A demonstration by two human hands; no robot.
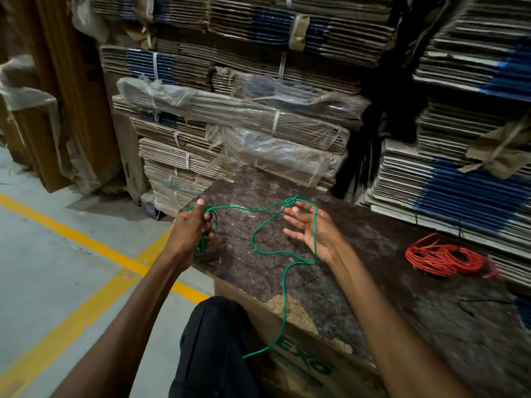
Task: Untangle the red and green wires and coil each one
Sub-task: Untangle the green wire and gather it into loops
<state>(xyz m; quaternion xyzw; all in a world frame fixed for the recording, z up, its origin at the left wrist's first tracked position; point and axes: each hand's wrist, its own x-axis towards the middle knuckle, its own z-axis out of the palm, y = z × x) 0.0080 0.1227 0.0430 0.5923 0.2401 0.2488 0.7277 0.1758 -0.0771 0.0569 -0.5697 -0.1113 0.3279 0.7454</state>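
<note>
My left hand [193, 228] is closed around a few loops of the green wire [260, 225] at the left edge of a dark worn board [359, 282]. From there the wire runs right to a small knot [290, 201] just above my right hand [309, 228]. That hand is palm up with fingers spread, and the wire drapes over its far side and down past the wrist. The wire's free end trails over the board's front edge. The red wire [444, 257] lies coiled on the board at the right, apart from both hands.
Stacks of flattened cardboard [244, 116] bundled with straps rise behind the board, with more stacks at the right [474, 173]. A printed cardboard box [313, 369] sits under the board. Grey floor with yellow lines [86, 242] lies to the left. My dark-trousered knee [215, 340] is below.
</note>
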